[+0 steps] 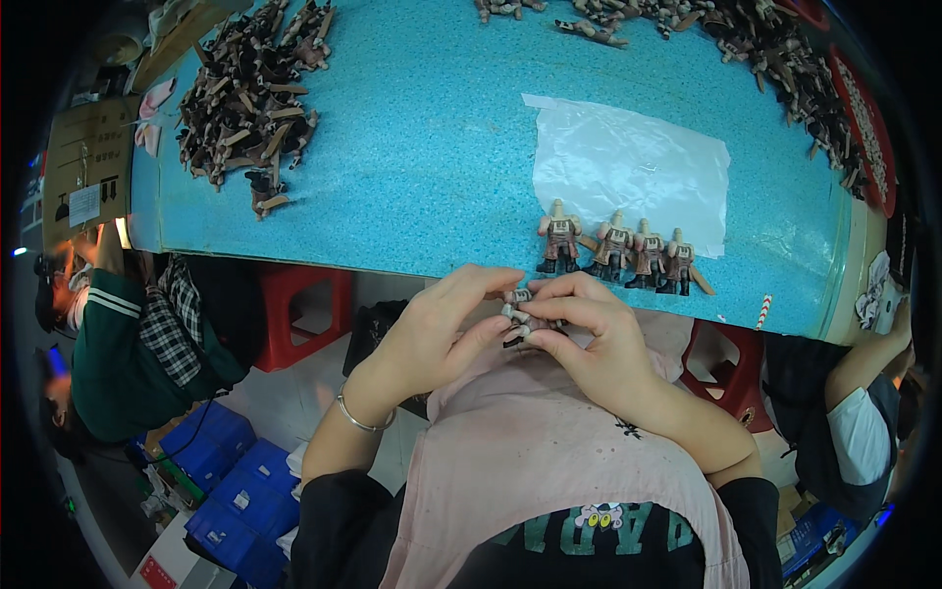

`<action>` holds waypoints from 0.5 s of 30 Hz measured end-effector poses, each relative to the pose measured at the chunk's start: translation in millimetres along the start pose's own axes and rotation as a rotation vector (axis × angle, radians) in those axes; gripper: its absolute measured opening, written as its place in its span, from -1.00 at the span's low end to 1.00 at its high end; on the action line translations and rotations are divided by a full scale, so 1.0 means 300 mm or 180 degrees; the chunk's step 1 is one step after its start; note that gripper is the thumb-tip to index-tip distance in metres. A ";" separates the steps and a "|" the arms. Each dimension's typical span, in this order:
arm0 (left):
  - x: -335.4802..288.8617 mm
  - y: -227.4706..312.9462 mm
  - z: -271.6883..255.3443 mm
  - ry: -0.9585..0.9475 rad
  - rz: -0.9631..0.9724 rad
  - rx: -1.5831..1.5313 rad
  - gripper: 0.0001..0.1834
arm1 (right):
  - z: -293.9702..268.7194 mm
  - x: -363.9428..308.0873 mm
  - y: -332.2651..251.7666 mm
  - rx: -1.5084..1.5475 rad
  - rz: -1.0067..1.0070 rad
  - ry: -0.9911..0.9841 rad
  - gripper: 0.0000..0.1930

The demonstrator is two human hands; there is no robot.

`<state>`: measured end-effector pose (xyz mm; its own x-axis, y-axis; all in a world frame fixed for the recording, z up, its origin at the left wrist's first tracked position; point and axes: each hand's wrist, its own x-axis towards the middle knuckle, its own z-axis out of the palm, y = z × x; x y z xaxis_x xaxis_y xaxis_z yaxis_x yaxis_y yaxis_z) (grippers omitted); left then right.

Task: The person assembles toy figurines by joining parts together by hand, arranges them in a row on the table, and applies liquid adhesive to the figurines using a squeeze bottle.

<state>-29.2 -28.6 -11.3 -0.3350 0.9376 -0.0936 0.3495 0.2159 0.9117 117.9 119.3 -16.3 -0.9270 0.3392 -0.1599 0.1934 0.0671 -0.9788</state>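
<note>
Near the table's front edge, my left hand [427, 329] and my right hand [603, 344] hold a small toy figure [520, 302] between them. Thumbs and fingertips of both hands pinch it, and they cover much of its body. Its visible parts are pale and dark. Just beyond my right hand, several similar figures [615, 240] with pale tops, brownish middles and dark legs lie side by side in a row. Their upper ends rest on or against a thin white plastic sheet [638, 157].
A big heap of figures [245, 108] lies at the far left of the blue table [422, 147]; another heap [775, 59] runs along the far right. Beside that is a red tray [888, 187] of small pale pieces. Co-workers sit left and right, by red stools [304, 324]. Blue crates [245, 501] stand below.
</note>
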 end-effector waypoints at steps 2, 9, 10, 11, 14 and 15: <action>0.003 0.002 0.002 0.0007 -0.0087 -0.0037 -0.57 | 0.005 0.000 0.006 0.0061 0.0053 -0.0015 -0.74; 0.016 -0.008 -0.011 -0.0090 -0.0216 -0.0016 -0.71 | 0.003 0.016 -0.010 0.0237 0.0283 0.0033 -0.75; 0.016 -0.009 -0.008 -0.0053 -0.0305 -0.0126 -0.74 | 0.001 0.016 -0.013 0.0238 0.0280 0.0033 -0.75; 0.014 -0.011 -0.003 -0.0044 -0.0302 -0.0115 -0.74 | -0.004 0.020 -0.015 0.0267 0.0313 -0.0057 -0.74; -0.013 -0.021 0.021 0.0162 -0.0730 -0.0770 -0.74 | -0.024 0.023 -0.013 0.0239 0.0073 -0.0195 -0.67; -0.026 -0.025 0.028 0.0431 -0.0697 -0.1114 -0.73 | -0.029 0.023 -0.011 0.0181 -0.0184 -0.0242 -0.60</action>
<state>-22.0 -35.2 -20.8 -0.4882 0.8306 -0.2679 -0.0526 0.2784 0.9590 113.7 129.5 -12.9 -0.9582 0.2640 -0.1101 0.1224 0.0302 -0.9920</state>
